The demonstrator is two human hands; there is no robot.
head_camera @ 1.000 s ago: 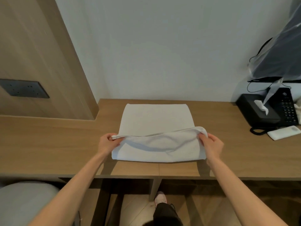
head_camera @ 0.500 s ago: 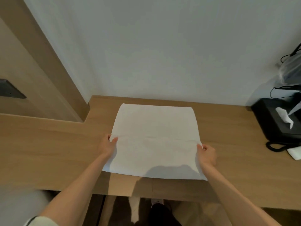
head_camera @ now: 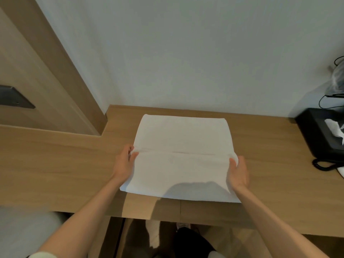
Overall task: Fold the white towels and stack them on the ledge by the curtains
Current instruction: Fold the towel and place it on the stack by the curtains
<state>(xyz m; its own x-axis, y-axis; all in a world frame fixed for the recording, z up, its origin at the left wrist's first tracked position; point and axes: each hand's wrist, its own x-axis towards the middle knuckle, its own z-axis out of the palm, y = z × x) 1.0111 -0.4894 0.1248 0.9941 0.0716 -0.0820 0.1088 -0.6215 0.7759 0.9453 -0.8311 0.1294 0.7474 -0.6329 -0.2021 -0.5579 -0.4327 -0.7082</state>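
A white towel (head_camera: 181, 138) lies flat on the wooden desk (head_camera: 55, 164), its far edge near the wall. A fold line crosses it from side to side at mid-length. My left hand (head_camera: 124, 162) pinches the towel's left edge at that fold line. My right hand (head_camera: 239, 172) pinches the right edge at the same line. The near part of the towel lies between my forearms, and its front edge stops short of the desk's front edge. No ledge or curtains are in view.
A black tissue box (head_camera: 323, 133) with a white tissue sticking out stands at the desk's right end, with a coiled black cord (head_camera: 323, 163) in front of it. A wooden panel with a dark socket plate (head_camera: 13, 97) rises at the left.
The lifted flap I held a second ago now lies flat on the towel. The view has tilted and shifted closer to the desk. Both hands stay at the towel's side edges.
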